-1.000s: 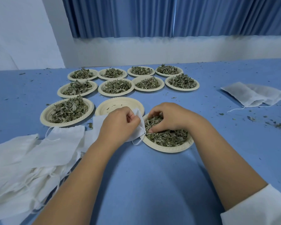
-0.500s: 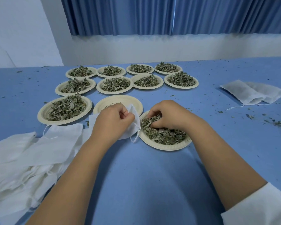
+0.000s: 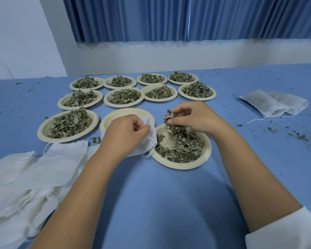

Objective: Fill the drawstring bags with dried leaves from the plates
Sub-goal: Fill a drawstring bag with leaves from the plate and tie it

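Note:
My left hand [image 3: 123,134] grips the mouth of a white drawstring bag [image 3: 151,139], held beside the nearest plate [image 3: 203,157]. That beige paper plate holds dried green leaves. Above it my right hand [image 3: 192,117] holds a bunch of dried leaves [image 3: 171,122], lifted off the plate and a short way right of the bag's mouth. Just behind my left hand lies an empty plate [image 3: 115,115]. Several more plates heaped with leaves [image 3: 124,96] stand in rows farther back.
A pile of empty white bags [image 3: 25,180] covers the table at the near left. Two filled bags [image 3: 275,105] lie at the right. Leaf crumbs are scattered over the blue table [image 3: 169,203]. A wall and blue curtain close the far side.
My right hand has risen from the nearest plate with a bunch of leaves. My left hand keeps its hold on the bag and has barely moved.

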Tool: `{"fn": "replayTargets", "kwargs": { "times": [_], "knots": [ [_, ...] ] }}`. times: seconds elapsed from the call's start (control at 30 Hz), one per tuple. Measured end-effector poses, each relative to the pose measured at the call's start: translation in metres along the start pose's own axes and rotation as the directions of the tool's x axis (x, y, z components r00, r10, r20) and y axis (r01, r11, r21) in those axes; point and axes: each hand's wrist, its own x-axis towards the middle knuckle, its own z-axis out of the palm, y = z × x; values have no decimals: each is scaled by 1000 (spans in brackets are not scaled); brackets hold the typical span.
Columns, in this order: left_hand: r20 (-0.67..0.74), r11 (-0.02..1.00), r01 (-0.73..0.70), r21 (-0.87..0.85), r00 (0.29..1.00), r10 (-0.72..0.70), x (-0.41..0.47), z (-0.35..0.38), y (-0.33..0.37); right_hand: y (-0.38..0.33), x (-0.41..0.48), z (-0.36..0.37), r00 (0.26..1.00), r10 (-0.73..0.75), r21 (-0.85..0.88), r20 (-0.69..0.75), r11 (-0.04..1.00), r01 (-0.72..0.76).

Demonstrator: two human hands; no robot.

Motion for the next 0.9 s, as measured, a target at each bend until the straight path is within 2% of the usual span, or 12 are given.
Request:
{"fn": "replayTargets", "kwargs": {
  "times": [0.17, 0.3, 0.43, 0.53, 0.73, 0.9],
  "knots": [
    [22, 1000, 5, 22, 1000, -5, 8, 11, 14, 0, 1, -2, 992, 126, 189, 18, 974, -127],
    [2, 998, 25, -63, 1000, -25, 5, 20, 8, 2, 3, -6, 984, 145, 296, 107, 940, -171],
    [-27, 987, 38, -154, 999, -43, 4, 20, 2, 4, 5, -8, 971, 196, 537, 138, 809, -240],
    [-9, 987, 30, -157, 999, -32, 3, 23, 3, 3, 4, -9, 961, 211, 626, 180, 729, -278],
    [-9, 986, 43, -164, 999, -45, 4, 21, 2, -1, 2, -5, 957, 198, 686, 210, 668, -289],
    [6, 976, 66, -210, 998, -66, 2, 21, 4, -1, 3, 1, 960, 196, 549, 202, 789, -277]
  ]
}}
